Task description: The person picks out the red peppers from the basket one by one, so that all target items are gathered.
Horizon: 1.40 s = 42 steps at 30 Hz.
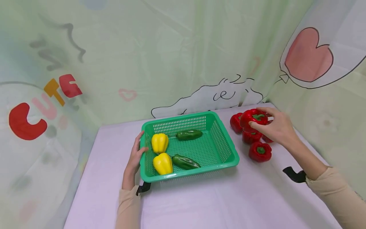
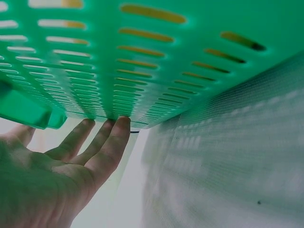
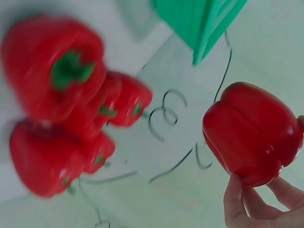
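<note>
My left hand (image 1: pixel 134 157) grips the left rim of a green plastic basket (image 1: pixel 197 171), thumb over the edge. Its fingers (image 2: pixel 107 147) rest along the slotted outer wall in the left wrist view. Inside the basket lie two yellow bell peppers (image 1: pixel 159 143) at the left and two long green peppers (image 1: pixel 189 135). Over at the right, my right hand (image 1: pixel 275 125) holds a red bell pepper (image 1: pixel 254 118) between thumb and fingers, above several others. In the right wrist view this red bell pepper (image 3: pixel 254 135) shows its smooth lobed side, with fingertips at its lower edge.
Several red bell peppers (image 1: pixel 260 152) sit clustered on the table right of the basket. A pale lilac cloth (image 1: pixel 186 203) covers the table. A printed curtain (image 1: pixel 177 63) hangs behind and along both sides.
</note>
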Each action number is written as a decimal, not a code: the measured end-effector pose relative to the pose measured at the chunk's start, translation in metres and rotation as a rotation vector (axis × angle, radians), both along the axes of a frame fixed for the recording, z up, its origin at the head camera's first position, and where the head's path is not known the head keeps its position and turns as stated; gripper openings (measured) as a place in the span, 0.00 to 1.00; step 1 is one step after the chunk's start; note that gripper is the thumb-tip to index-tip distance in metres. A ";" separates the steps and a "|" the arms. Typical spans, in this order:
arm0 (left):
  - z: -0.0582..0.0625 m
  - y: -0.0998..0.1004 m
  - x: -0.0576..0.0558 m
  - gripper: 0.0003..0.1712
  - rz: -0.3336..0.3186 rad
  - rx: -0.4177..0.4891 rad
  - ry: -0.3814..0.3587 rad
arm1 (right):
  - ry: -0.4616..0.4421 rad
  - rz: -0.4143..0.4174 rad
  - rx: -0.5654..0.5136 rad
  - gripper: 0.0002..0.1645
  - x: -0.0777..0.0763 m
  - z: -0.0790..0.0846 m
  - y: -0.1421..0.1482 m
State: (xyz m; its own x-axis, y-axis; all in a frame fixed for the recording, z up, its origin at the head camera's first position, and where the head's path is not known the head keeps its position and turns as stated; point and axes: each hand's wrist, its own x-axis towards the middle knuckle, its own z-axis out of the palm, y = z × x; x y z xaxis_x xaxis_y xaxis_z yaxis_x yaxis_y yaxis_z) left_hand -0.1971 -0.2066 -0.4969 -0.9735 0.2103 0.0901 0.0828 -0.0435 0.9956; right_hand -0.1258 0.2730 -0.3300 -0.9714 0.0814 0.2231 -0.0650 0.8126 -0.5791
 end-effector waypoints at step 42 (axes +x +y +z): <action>0.001 0.001 -0.001 0.44 0.001 -0.018 0.017 | -0.115 -0.195 0.025 0.40 0.054 -0.091 0.123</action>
State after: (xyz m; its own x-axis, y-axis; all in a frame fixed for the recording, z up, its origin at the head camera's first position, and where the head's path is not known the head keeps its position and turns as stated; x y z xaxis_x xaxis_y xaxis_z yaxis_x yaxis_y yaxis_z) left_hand -0.1985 -0.2057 -0.4964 -0.9720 0.2112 0.1030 0.0998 -0.0257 0.9947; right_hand -0.0714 0.3964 -0.4209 -0.9570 0.2657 0.1165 0.1596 0.8175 -0.5533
